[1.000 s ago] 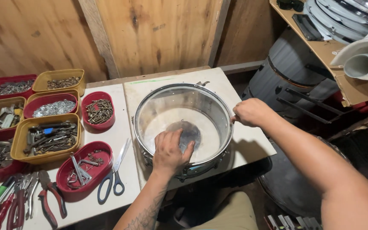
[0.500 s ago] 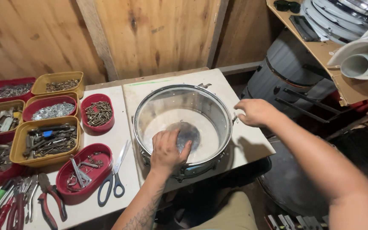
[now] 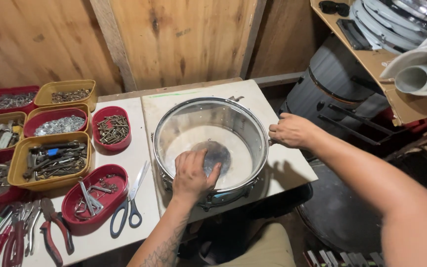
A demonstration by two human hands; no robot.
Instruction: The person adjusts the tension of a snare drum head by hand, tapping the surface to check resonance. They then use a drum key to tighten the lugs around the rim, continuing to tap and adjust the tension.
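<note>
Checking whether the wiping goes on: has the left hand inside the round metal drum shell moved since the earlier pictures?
No. The left hand still presses at the near edge of the dark grey patch on the round metal drum shell's pale bottom skin, as before.

Left hand (image 3: 192, 174) presses a dark cloth (image 3: 217, 155) inside the snare drum shell (image 3: 253, 129); right hand (image 3: 292, 131) grips the shell's right rim.

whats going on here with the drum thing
A person is working on a shiny metal drum shell set on a white tabletop. Their left hand reaches inside it and presses a dark pad against the pale bottom, while the right hand grips the rim from outside. Scissors and red and yellow trays of hardware sit to the left.
</note>
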